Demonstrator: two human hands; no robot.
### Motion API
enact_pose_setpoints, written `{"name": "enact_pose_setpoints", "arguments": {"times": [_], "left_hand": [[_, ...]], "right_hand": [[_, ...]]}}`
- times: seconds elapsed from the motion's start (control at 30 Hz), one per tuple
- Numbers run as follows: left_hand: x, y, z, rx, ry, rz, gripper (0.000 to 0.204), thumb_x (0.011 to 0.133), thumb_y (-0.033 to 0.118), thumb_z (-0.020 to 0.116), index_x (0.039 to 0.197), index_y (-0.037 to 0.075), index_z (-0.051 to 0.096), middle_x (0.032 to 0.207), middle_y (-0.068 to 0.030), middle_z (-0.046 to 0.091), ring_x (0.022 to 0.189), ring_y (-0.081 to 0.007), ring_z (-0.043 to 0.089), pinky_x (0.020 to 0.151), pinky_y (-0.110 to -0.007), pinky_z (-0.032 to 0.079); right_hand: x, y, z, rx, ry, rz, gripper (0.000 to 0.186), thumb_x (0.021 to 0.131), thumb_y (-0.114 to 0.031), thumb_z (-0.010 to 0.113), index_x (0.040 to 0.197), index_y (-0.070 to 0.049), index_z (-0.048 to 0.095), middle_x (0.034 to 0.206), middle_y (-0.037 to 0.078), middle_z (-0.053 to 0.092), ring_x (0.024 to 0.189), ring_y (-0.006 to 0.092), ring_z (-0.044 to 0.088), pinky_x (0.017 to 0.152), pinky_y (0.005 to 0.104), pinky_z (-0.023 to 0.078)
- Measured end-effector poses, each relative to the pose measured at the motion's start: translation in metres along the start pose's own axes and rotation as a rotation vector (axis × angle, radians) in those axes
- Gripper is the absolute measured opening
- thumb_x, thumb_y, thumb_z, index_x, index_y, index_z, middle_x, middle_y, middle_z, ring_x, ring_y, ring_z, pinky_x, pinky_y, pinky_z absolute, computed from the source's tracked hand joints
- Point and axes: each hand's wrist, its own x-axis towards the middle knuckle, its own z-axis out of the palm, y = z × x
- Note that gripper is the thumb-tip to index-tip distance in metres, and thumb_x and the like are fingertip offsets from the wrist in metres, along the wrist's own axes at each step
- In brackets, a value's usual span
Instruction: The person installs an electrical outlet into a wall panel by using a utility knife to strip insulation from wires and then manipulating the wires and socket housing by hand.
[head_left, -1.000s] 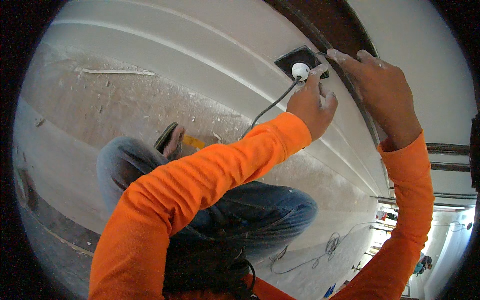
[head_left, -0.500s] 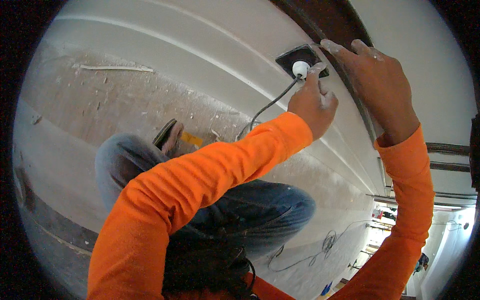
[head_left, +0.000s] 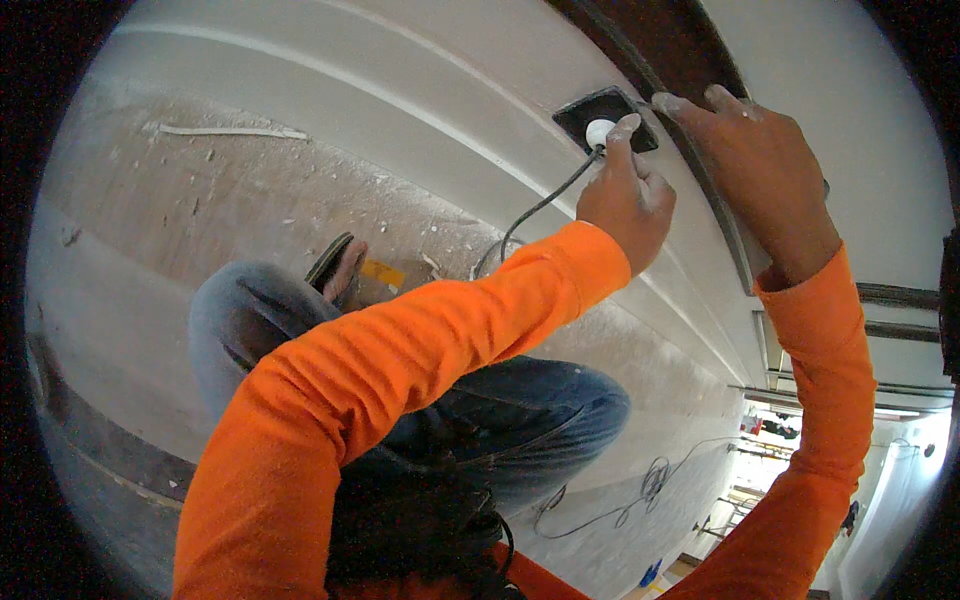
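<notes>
My left hand [head_left: 632,200] reaches up to a white round plug [head_left: 600,134] with its thumb and finger closed at the plug's side. The plug sits against a black square socket plate [head_left: 590,106] on the pale wall panel, and a dark cord [head_left: 548,202] hangs from it. My right hand [head_left: 752,165] is bent at the edge of a dark wooden frame [head_left: 668,45], to the right of the socket. Its fingertips are dusty white. A small dark tip shows past the back of this hand; what the fingers close on is hidden.
White dust and crumbs lie on the floor [head_left: 240,200] by the wall, with a pale thin strip [head_left: 232,131]. My bent knees and sandalled foot [head_left: 342,265] are below, beside a yellow piece [head_left: 383,273]. A loose cable [head_left: 655,480] is coiled on the floor at the right.
My right hand has shifted slightly down and to the right along the frame. The left finger has slid a little across the plug, which stays in place.
</notes>
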Motion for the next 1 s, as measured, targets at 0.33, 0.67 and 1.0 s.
{"name": "enact_pose_setpoints", "arguments": {"times": [0.33, 0.67, 1.0], "left_hand": [[-0.004, 0.006, -0.005, 0.040, -0.052, -0.024, 0.075, 0.089, 0.009, 0.061, 0.150, -0.005, 0.020, 0.131, -0.0295, 0.051, 0.109, -0.0337, 0.059, 0.092, -0.036, 0.048], [-0.009, 0.004, -0.006, 0.002, -0.075, -0.051, 0.075, 0.090, 0.012, 0.061, 0.150, -0.005, 0.020, 0.128, -0.0306, 0.053, 0.102, -0.0354, 0.063, 0.089, -0.039, 0.050], [-0.008, 0.002, -0.007, 0.122, -0.047, 0.009, 0.076, 0.090, 0.015, 0.060, 0.150, -0.007, 0.018, 0.120, -0.0295, 0.056, 0.099, -0.0371, 0.062, 0.090, -0.041, 0.049]], "right_hand": [[-0.002, 0.002, 0.006, -0.044, 0.114, -0.025, 0.034, 0.090, -0.018, 0.053, 0.122, -0.020, 0.064, 0.097, 0.011, 0.067, 0.084, 0.0285, 0.070, 0.068, 0.0415, 0.057], [-0.001, -0.001, 0.004, -0.030, 0.102, -0.016, 0.034, 0.091, -0.017, 0.052, 0.123, -0.020, 0.064, 0.097, 0.012, 0.068, 0.083, 0.0291, 0.070, 0.069, 0.0413, 0.057], [0.010, -0.005, -0.007, -0.008, 0.157, -0.024, 0.033, 0.089, -0.018, 0.054, 0.120, -0.019, 0.066, 0.091, 0.011, 0.068, 0.083, 0.0289, 0.070, 0.069, 0.0418, 0.056]]}}
